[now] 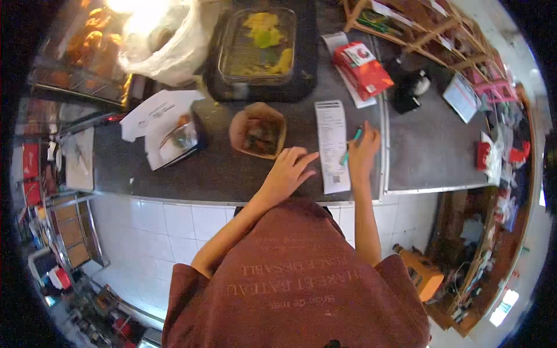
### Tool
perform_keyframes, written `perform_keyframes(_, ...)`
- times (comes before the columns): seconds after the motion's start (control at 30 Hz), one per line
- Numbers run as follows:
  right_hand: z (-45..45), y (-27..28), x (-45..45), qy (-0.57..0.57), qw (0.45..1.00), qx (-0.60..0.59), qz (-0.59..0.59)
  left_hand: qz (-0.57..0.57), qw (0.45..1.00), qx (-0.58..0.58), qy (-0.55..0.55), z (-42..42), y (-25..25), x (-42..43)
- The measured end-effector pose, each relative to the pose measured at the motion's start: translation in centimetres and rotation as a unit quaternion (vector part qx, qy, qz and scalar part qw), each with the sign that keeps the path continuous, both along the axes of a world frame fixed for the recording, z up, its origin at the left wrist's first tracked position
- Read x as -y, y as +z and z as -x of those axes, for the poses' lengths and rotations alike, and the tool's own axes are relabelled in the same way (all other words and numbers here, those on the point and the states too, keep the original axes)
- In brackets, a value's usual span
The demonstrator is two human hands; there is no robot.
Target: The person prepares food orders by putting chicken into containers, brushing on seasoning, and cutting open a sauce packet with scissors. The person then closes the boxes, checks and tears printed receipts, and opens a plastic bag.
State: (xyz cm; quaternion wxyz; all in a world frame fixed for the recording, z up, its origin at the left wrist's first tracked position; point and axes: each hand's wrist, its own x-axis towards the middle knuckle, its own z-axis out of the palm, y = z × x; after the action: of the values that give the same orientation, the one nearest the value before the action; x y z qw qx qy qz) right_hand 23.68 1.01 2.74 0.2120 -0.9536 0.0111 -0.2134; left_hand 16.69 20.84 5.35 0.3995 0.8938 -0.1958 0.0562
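White receipt (332, 130) runs lengthwise away from the person (301, 272), QR code (336, 179) nearest; right hand (364, 153) apparently grips a slanting teal pen (358, 134), left hand (285, 172) loosely spread.

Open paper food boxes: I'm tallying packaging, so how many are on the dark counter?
2. The white box is on the left part of the counter; the brown box is nearer the middle, just beyond the left hand. More could be hidden behind the plastic bag.
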Motion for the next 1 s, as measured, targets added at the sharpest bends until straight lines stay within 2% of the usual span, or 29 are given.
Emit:
perform_keyframes(0.07,-0.9,5.6,-4.5,0.033,0.977,-0.044,-0.206,-0.023,0.994,0.055,0.090,1.9,3.3,-5.0)
perform_keyframes(0.1,-1.3,6.7,-7.3,0.072,0.950,-0.049,-0.301,-0.011,0.981,0.080,0.176,2.5,4.3,-8.2)
perform_keyframes(0.13,-1.2,8.7,-10.7,0.154,0.939,-0.020,-0.307,0.002,0.960,0.106,0.259,3.1,5.0,-11.7)
perform_keyframes(0.2,-1.6,9.6,-17.0,0.280,0.899,-0.035,-0.335,-0.019,0.905,0.127,0.407,4.1,5.2,-18.7)
perform_keyframes(0.27,-2.5,9.8,-24.1,0.359,0.883,-0.014,-0.301,0.093,0.852,0.149,0.493,4.2,4.3,-26.0)
perform_keyframes(0.33,-3.9,7.8,-30.9,0.397,0.884,0.087,-0.230,-0.020,0.836,0.215,0.504,2.7,3.2,-31.0)
perform_keyframes(0.37,-4.4,6.1,-33.4,0.407,0.885,0.065,-0.216,-0.077,0.823,0.245,0.506,2.1,2.5,-33.0)
perform_keyframes(0.4,-4.8,4.2,-35.6,0.416,0.886,0.043,-0.201,-0.020,0.853,0.187,0.487,1.6,1.5,-34.6)
perform_keyframes(0.43,-4.8,3.6,-37.3,0.423,0.887,0.022,-0.186,-0.044,0.869,0.143,0.472,2.0,0.3,-36.0)
perform_keyframes(0.5,-2.9,2.6,-37.2,0.377,0.904,-0.104,-0.170,-0.089,0.891,0.040,0.444,3.4,-1.3,-37.8)
perform_keyframes(0.53,-1.0,1.9,-36.5,0.368,0.903,-0.076,-0.210,-0.110,0.895,-0.022,0.432,5.2,-1.7,-37.4)
perform_keyframes(0.57,1.3,0.5,-35.8,0.356,0.899,-0.050,-0.250,-0.147,0.894,0.053,0.420,6.8,-2.6,-36.6)
perform_keyframes(0.6,3.6,-1.5,-35.4,0.326,0.926,-0.012,-0.191,-0.184,0.888,0.126,0.402,8.3,-3.7,-35.7)
perform_keyframes(0.67,7.7,-4.7,-35.3,0.256,0.940,0.012,-0.224,-0.109,0.881,0.129,0.443,9.6,-6.6,-34.4)
perform_keyframes(0.7,9.1,-6.2,-35.4,0.241,0.908,-0.102,-0.327,0.004,0.879,0.066,0.472,9.5,-6.5,-33.8)
perform_keyframes(0.77,9.9,-5.4,-36.7,0.168,0.894,-0.100,-0.403,0.224,0.834,-0.079,0.498,9.4,-6.1,-32.2)
perform_keyframes(0.8,10.0,-4.4,-36.6,0.145,0.881,-0.109,-0.438,0.177,0.859,-0.055,0.477,9.7,-7.1,-32.8)
perform_keyframes(0.87,9.4,-6.5,-35.5,0.182,0.926,-0.062,-0.326,0.266,0.866,0.013,0.423,9.3,-8.4,-33.9)
perform_keyframes(0.9,9.2,-6.1,-35.2,0.202,0.941,-0.041,-0.266,0.101,0.913,-0.007,0.395,9.3,-7.9,-35.0)
perform_keyframes(0.93,9.7,-5.8,-35.5,0.185,0.939,-0.014,-0.290,0.130,0.909,-0.041,0.393,9.1,-7.7,-34.9)
perform_keyframes(1.0,9.8,-4.7,-35.2,0.181,0.929,-0.078,-0.313,0.182,0.895,-0.112,0.391,9.2,-6.0,-34.8)
